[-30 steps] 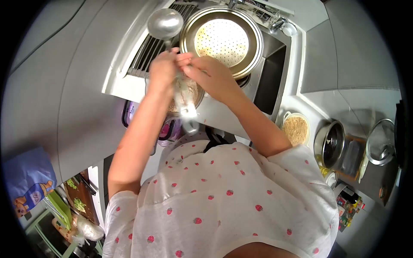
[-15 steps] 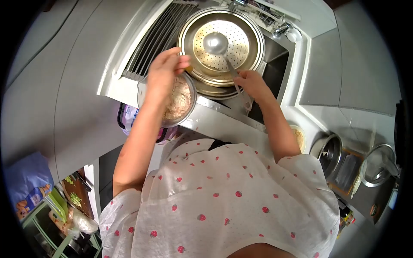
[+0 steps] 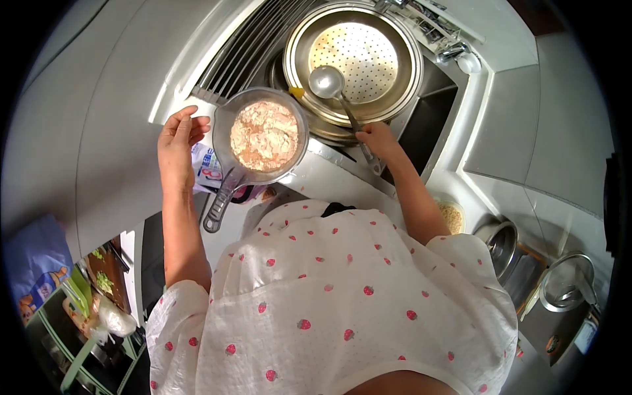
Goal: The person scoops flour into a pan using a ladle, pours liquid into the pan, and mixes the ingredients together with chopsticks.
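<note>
My right hand (image 3: 378, 140) is closed around the handle of a metal ladle (image 3: 327, 82). The ladle's bowl hangs over the left part of a round steamer pot (image 3: 289, 59), whose perforated bottom (image 3: 362, 56) shows. To the left, my left hand (image 3: 178, 138) is in the air with its fingers loosely stretched and nothing in them. It is beside a clear plastic jug (image 3: 225, 197) with a long handle. Pale flour-like powder (image 3: 263, 136) lies in the jug, which stands by the counter's edge at the sink.
A drying rack (image 3: 253, 46) spans the sink's left side, and faucets (image 3: 454, 51) stand at the back. On the right are a bowl of grains (image 3: 452, 217), a metal pot (image 3: 503, 247) and a strainer (image 3: 567, 280). A packaged bag (image 3: 205, 164) sits below the jug.
My left hand has moved left, from over the jug's far rim to beside it. The ladle's bowl has shifted left and nearer over the steamer. The view has also tilted slightly.
</note>
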